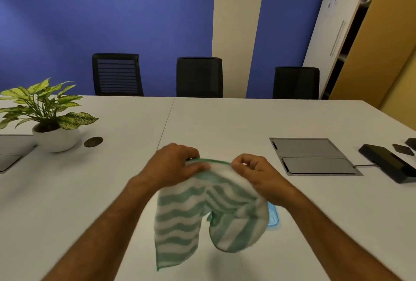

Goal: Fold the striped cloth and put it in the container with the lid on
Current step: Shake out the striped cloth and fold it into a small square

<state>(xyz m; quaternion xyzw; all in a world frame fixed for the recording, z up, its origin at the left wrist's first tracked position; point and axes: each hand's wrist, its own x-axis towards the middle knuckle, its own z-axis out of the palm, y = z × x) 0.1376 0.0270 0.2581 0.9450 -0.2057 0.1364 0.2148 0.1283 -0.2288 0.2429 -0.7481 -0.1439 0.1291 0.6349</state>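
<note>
You hold the striped cloth (pixel 198 208) up above the table (pixel 225 123), in front of you, with both hands. Your left hand (pixel 173 165) pinches the cloth's top green edge, thumb lying along the edge and fingers curled over the far side. Your right hand (pixel 256 174) grips the same edge just beside the left hand, fingers bent tight around the fabric. The cloth hangs down from your hands in two uneven lobes, green and white stripes running across them, its lower left corner dangling lowest.

A sliver of blue container lid (pixel 273 215) shows just right of the cloth, under your right wrist; the rest of it is hidden behind the cloth. Farther right of the cloth a grey cable hatch (pixel 313 154) sits flush in the table, with a black box (pixel 387 163) beyond it. Well left of the cloth stand a potted plant (pixel 47 120) and a small dark disc (pixel 93 141).
</note>
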